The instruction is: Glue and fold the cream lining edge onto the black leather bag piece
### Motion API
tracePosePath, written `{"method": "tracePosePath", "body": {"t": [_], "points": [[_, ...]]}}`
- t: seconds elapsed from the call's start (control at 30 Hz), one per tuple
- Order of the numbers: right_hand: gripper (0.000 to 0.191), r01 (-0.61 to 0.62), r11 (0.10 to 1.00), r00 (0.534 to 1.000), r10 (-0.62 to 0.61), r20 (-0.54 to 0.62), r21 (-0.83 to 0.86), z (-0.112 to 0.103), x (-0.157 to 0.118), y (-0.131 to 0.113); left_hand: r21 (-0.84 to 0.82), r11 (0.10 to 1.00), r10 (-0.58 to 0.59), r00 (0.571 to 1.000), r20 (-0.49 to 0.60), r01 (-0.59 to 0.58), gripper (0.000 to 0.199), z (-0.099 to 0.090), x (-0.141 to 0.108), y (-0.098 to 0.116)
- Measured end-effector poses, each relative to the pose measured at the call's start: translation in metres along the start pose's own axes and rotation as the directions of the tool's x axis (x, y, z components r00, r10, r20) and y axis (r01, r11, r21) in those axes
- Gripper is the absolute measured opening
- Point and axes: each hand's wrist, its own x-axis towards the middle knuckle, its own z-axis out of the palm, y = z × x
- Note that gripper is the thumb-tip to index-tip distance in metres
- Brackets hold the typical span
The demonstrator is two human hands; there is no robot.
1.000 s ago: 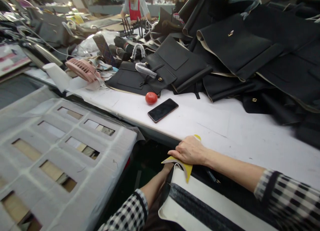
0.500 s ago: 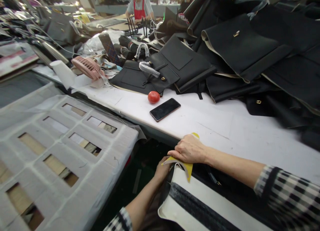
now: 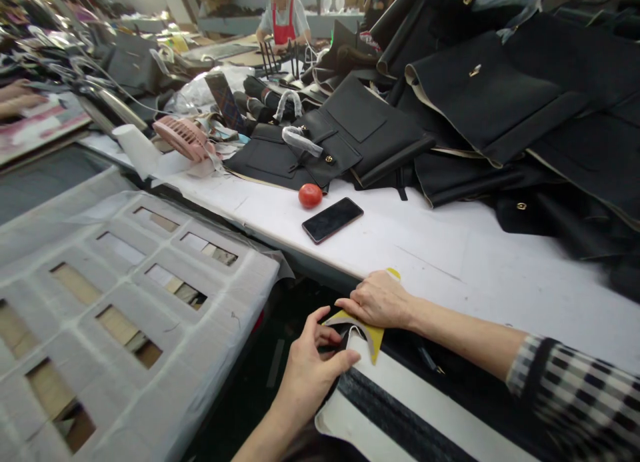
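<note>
Step in hand looks like positioning or shaping work at the end of a white-and-black piece (image 3: 435,409), in front of the body just off the near edge of the white surface (image 3: 440,249); its support is hidden. Right hand (image 3: 377,301) is clamped on a yellow piece (image 3: 374,339), concave edge arched over that end. Left hand (image 3: 313,365) is half spread, thumb and fingers parted around the same end (firm contact can't be told). Next move likely calls for the left fingers to even out the edge under the curve, right hand held firm so the yellow piece doesn't slip.

Materials: yellow piece looks thin and stiff, pointed corners, pale edge. White-and-black piece looks flexible, smooth white bands either side of a scuffed, dusty dark strip, lip curled at the near corner. On the surface, a flat glossy phone (image 3: 333,220) near a round shiny red tomato (image 3: 311,195), then heaped black panels (image 3: 360,112), leather-like, folded, pale raw edges. Left side: a grey sheeted board (image 3: 235,302), matte, slightly wrinkled, with rectangular cut-outs
</note>
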Motion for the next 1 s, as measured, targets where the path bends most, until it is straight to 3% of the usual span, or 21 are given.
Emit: {"method": "tracePosePath", "body": {"t": [0.13,0.33,0.57,0.67,0.83,1.0], "points": [[0.073,0.029,1.0,1.0,-0.029,0.004,0.001,0.002,0.002,0.0,0.093,0.996,-0.002,1.0,-0.023,0.005,0.081,0.006,0.001,0.003],[0.071,0.112,0.994,0.992,-0.112,-0.055,-0.009,0.004,0.008,0.001,-0.026,0.999,-0.035,0.999,-0.036,0.034,0.071,0.009,-0.004,0.0],[0.071,0.193,0.98,0.981,-0.194,-0.019,-0.047,0.001,0.014,0.0,-0.155,0.982,-0.116,0.992,-0.042,0.109,0.075,0.008,-0.01,-0.003],[0.07,0.236,0.971,0.972,-0.236,-0.004,-0.045,0.0,0.014,0.002,-0.128,0.989,-0.085,0.995,-0.05,0.078,0.069,0.008,-0.011,-0.008],[0.071,0.277,0.959,0.961,-0.276,0.026,-0.05,-0.001,0.01,0.004,-0.102,0.994,0.052,0.998,0.018,-0.05,0.043,0.011,-0.013,-0.01],[0.071,0.295,0.953,0.955,-0.296,0.01,-0.072,-0.001,0.01,0.005,-0.011,0.994,0.106,0.994,0.025,-0.106,0.035,0.011,-0.014,-0.007]]}}
